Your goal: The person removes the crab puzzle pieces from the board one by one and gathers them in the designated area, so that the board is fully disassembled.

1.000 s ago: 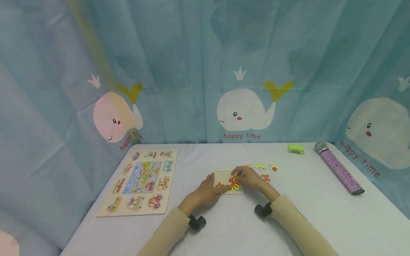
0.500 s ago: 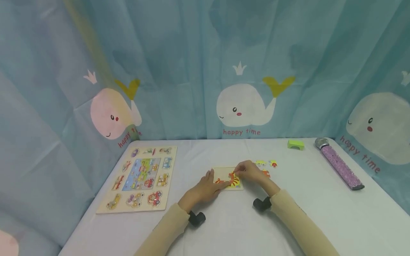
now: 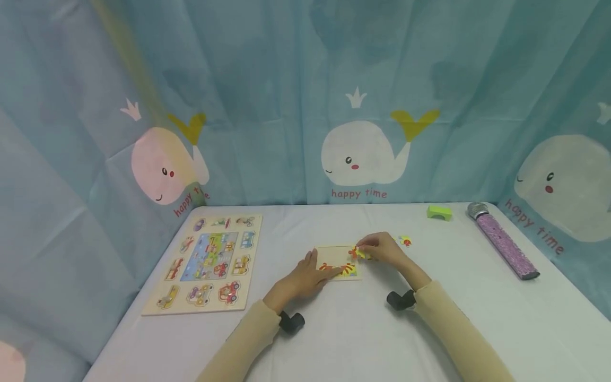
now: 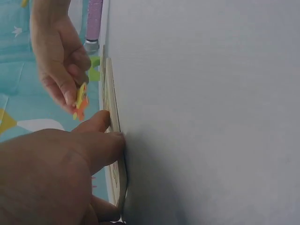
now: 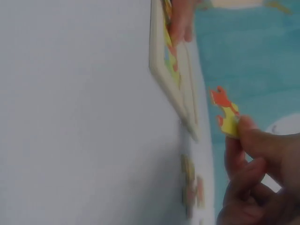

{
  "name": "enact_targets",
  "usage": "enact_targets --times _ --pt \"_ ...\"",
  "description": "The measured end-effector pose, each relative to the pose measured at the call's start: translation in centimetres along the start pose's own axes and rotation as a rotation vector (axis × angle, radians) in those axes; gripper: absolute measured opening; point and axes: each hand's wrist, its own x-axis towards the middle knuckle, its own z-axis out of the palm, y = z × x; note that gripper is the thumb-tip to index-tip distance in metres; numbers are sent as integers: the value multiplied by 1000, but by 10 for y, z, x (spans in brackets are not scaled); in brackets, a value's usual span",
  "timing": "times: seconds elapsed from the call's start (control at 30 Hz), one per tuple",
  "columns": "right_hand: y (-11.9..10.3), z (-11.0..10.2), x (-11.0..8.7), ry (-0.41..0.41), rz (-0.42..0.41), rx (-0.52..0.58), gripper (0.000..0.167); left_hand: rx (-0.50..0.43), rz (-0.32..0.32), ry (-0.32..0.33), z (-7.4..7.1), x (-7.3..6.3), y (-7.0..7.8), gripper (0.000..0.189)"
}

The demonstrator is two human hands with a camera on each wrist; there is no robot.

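A small wooden puzzle board lies at the middle of the table, with orange and yellow pieces along its near side. My left hand rests on the board's left part, its thumb stretched over those pieces. Raised over the board's far right corner, my right hand pinches an orange and yellow puzzle piece between thumb and fingertips. The right wrist view shows this piece apart from the board. Loose puzzle pieces lie right of the board, mostly hidden behind the right hand in the head view.
A larger vehicle puzzle board lies at the left. One loose piece shows beyond the right hand. Farther back are a green arched block and a purple glittery microphone. A whale-print curtain stands behind the table.
My right hand has lifted the orange and yellow puzzle piece off the placed ones and moved it up and to the right. The left hand stays on the board.
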Motion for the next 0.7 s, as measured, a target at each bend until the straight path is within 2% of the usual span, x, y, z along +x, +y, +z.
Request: enact_targets --times 0.17,0.3,0.43,0.53,0.7 --pt "17 -25 -11 26 138 68 23 -17 0 -2 0 0 -1 46" --pt "37 -50 -24 59 184 6 30 -47 4 1 -1 -1 -1 45" --pt "55 -69 -35 71 283 -67 40 -55 8 19 -2 -4 -1 45" --pt "66 -77 -40 80 355 -65 43 -57 14 36 -3 -5 0 44" --pt "79 -80 -43 135 381 -84 39 -67 13 34 -2 -5 0 44"
